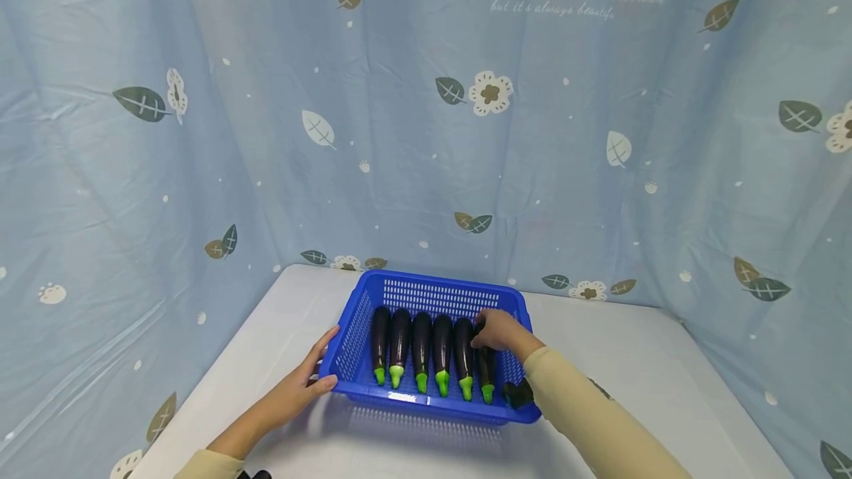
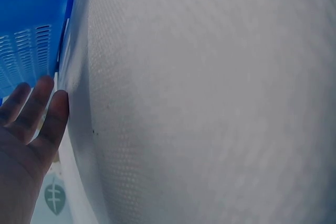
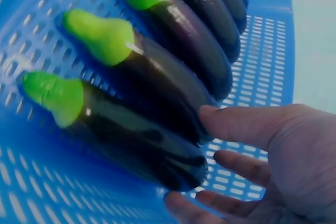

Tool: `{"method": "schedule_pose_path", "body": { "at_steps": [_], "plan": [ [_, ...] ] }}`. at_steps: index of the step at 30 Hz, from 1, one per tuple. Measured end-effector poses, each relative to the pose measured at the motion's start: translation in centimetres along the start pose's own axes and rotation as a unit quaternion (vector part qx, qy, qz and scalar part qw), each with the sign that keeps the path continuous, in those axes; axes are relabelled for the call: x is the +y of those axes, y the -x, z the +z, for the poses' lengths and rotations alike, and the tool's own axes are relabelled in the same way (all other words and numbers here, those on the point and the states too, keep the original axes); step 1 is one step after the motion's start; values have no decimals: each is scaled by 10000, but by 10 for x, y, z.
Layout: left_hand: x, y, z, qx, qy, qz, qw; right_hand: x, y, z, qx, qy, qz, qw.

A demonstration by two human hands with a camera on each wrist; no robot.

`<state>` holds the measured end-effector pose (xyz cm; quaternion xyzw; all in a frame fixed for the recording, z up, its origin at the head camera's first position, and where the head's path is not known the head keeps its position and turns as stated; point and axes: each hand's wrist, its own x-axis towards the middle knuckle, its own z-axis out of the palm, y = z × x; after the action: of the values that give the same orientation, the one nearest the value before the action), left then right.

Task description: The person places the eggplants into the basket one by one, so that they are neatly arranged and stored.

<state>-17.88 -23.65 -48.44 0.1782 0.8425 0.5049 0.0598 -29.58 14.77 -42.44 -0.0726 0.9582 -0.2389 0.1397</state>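
Observation:
A blue plastic basket (image 1: 433,403) with slotted walls holds several dark purple eggplants (image 1: 421,346) in a side-by-side row, green stem ends toward the front. My left hand (image 1: 299,386) is at the basket's left side, thumb at the front corner; in the left wrist view its fingers (image 2: 54,121) extend straight by the wall. Over the blunt far end of the rightmost eggplant (image 3: 136,140) reaches my right hand (image 1: 502,331). In the right wrist view its thumb (image 3: 231,121) lies at the neighbouring eggplant's tip, and the other fingers spread loosely around the end one.
The basket sits on a white-covered table (image 1: 665,383), toward its back edge. A blue curtain (image 1: 413,154) with leaf and flower prints surrounds the table at the back and both sides. A dark object (image 1: 518,394) shows at the basket's front right corner, beside the right sleeve.

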Motion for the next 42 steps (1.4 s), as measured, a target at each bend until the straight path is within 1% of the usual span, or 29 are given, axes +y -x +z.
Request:
{"method": "schedule_pose_path", "body": {
  "at_steps": [3,7,11,13,18,22,26,28,31,35,37,39,42],
  "plan": [
    [-1,0,-1,11,-55,17,10000,-3,2,-3,64,54,-117,9999],
    [-3,0,-2,37,-139,63,9999,-4,6,-7,221,111,-377,9990],
    [-5,0,-3,37,-171,99,9998,0,11,-11,416,-52,-648,9970],
    [-6,1,-3,29,-159,62,9999,3,15,-14,502,-185,-758,9957],
    [-6,-1,-4,18,-119,0,9999,11,25,-26,848,-480,-842,9917],
    [-6,-1,-6,51,-174,81,9998,22,31,-35,1081,-991,-733,9865],
    [-6,-2,-8,74,-262,134,9995,37,37,-40,1220,-1637,-530,9775],
    [-5,-4,-10,101,-320,163,9993,44,41,-41,1315,-1818,-423,9736],
    [-3,-5,-12,132,-446,110,9989,58,46,-40,1442,-1966,-232,9695],
    [1,-6,-16,167,-542,-86,9984,76,52,-37,1393,-2010,-82,9696],
    [3,-6,-18,181,-601,-100,9980,85,54,-35,1343,-1942,-21,9717],
    [5,-6,-21,190,-653,-5,9977,95,57,-32,1305,-1767,55,9756],
    [8,-6,-26,219,-849,239,9959,108,60,-29,1354,-1430,169,9803]
  ]
}}
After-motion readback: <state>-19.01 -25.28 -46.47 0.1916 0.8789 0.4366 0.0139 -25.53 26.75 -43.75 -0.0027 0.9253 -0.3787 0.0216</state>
